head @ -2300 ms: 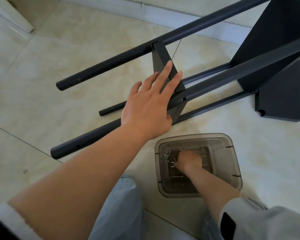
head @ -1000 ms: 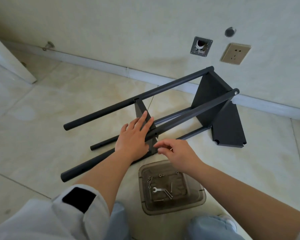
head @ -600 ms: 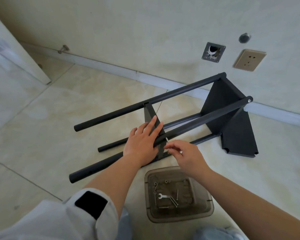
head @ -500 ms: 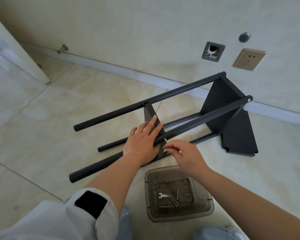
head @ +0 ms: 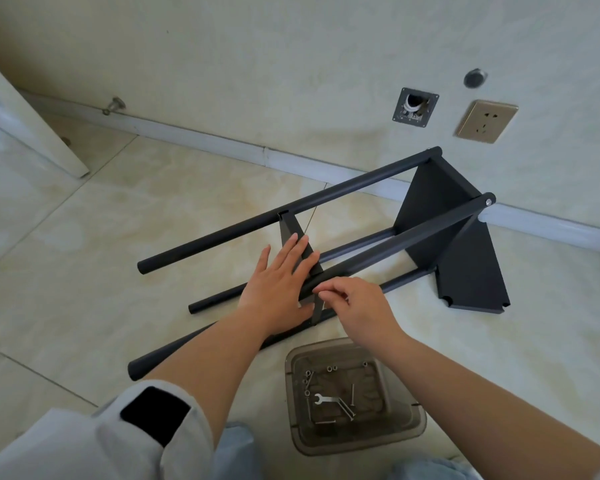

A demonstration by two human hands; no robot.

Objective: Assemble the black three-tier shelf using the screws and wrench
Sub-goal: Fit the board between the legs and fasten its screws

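My left hand lies flat and open on the black metal middle shelf panel, while my right hand pinches something unseen against the near black round pole, whose long axis runs up-right.

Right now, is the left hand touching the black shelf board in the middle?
Touching. The head view shows the left hand lying flat against the middle shelf board, fingers spread on its surface with no gap.

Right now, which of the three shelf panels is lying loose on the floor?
The far-right panel, flat on the tiles beside the frame; the other two stand between the poles.
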